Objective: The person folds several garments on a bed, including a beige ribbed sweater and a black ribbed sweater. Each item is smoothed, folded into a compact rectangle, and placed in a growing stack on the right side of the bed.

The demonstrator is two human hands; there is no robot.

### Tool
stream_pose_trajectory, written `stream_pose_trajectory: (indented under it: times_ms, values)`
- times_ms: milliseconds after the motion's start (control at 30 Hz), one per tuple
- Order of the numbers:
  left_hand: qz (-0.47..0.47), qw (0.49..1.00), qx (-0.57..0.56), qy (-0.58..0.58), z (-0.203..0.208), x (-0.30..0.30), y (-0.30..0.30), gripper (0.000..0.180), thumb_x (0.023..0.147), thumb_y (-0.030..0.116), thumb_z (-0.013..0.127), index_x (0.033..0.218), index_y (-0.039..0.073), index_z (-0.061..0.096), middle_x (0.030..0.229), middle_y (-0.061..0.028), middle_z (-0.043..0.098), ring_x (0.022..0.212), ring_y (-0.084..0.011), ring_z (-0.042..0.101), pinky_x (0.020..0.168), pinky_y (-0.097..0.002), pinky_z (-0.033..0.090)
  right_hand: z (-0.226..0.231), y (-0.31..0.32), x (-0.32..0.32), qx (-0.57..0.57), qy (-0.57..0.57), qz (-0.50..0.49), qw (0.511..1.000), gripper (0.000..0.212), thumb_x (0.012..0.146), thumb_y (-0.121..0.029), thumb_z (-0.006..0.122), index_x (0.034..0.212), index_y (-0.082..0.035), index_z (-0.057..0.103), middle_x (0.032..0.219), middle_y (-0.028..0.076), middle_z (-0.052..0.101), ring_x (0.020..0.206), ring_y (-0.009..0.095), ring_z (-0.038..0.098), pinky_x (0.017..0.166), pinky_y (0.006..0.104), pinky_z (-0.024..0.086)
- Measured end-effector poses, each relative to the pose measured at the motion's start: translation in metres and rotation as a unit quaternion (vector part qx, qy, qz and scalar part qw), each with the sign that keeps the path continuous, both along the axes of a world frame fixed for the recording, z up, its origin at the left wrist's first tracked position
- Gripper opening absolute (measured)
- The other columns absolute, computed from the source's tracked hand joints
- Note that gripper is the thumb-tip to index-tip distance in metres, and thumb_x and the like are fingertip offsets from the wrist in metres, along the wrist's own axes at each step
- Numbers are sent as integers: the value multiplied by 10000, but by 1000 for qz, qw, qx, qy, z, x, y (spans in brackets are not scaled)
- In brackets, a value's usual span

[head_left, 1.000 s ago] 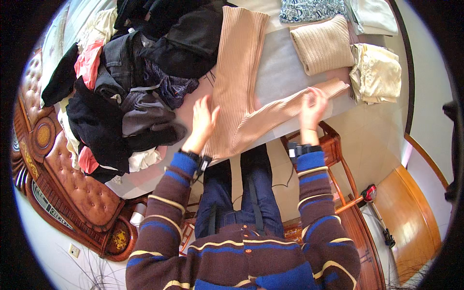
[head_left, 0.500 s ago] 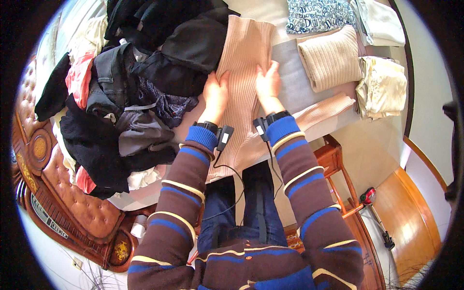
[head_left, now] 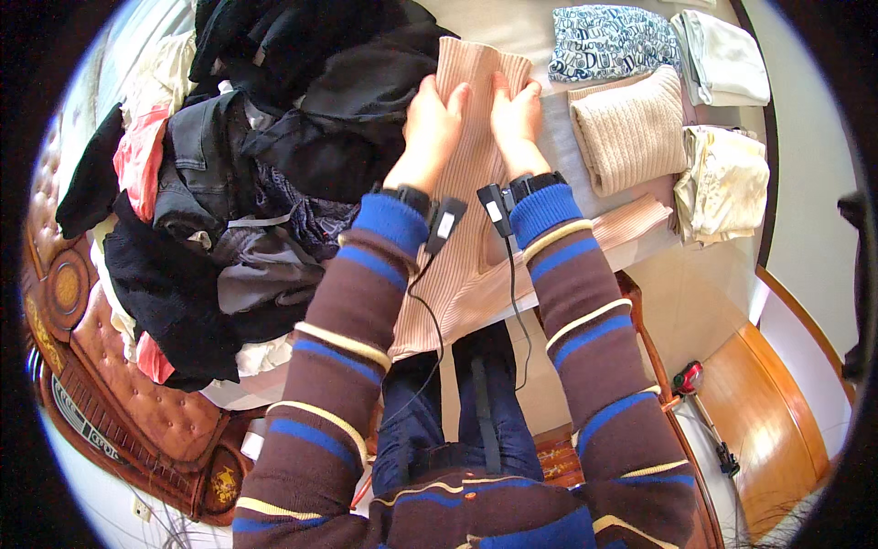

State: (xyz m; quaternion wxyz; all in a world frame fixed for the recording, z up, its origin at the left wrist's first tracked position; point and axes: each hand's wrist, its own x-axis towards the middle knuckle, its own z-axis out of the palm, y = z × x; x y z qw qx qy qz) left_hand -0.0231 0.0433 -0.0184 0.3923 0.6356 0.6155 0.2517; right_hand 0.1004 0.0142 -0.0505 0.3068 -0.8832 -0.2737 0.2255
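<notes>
A pale pink ribbed knit top [head_left: 471, 174] lies stretched lengthwise in front of me, with one sleeve [head_left: 636, 218] reaching out to the right. My left hand [head_left: 433, 126] is closed on its left edge near the far end, thumb on top. On the opposite edge, at about the same height, my right hand [head_left: 517, 114] grips the cloth with its thumb over it. The fingers under the fabric are mostly hidden. The knit bunches slightly between my hands.
A heap of dark clothes [head_left: 302, 137] rises close on the left. At the right lie a folded beige knit [head_left: 631, 133], a blue-and-white patterned garment [head_left: 613, 41], a white folded garment [head_left: 721, 59] and cream folded cloth [head_left: 727, 178]. A wooden chair [head_left: 645, 339] stands below the bed's edge.
Both hands have moved away from me along the knit top to near its far end. The top's near part has narrowed and bunched.
</notes>
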Motion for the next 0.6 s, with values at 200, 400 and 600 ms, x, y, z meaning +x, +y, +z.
stream_pose_trajectory:
  times_ms: [200, 400, 600]
  values:
    - [-28, 998, -30, 55, -15, -12, 18, 311, 952, 345, 544, 1124, 86, 535, 1012, -229, 667, 982, -428, 624, 806, -490, 499, -5, -15, 32, -31, -21, 22, 999, 540, 932, -442, 579, 1242, -15, 464, 1081, 279, 644, 1017, 449, 616, 845, 503, 485]
    - [-140, 987, 28, -80, -6, -47, -19, 429, 905, 114, 649, 1284, 1, 485, 1215, -199, 597, 1072, -325, 618, 909, -386, 496, 18, -77, 20, 101, 31, 120, 987, 676, 795, -201, 777, 1322, -8, 401, 1158, 185, 573, 1054, 314, 586, 918, 419, 469]
    - [-96, 995, -4, 2, 29, -193, -179, 328, 879, 90, 678, 1164, 16, 536, 1089, -116, 590, 1024, -224, 581, 927, -332, 463, 75, -248, -72, 124, -40, 236, 963, 435, 832, -48, 660, 1243, -41, 518, 1209, 147, 512, 1179, 335, 479, 1038, 434, 375]
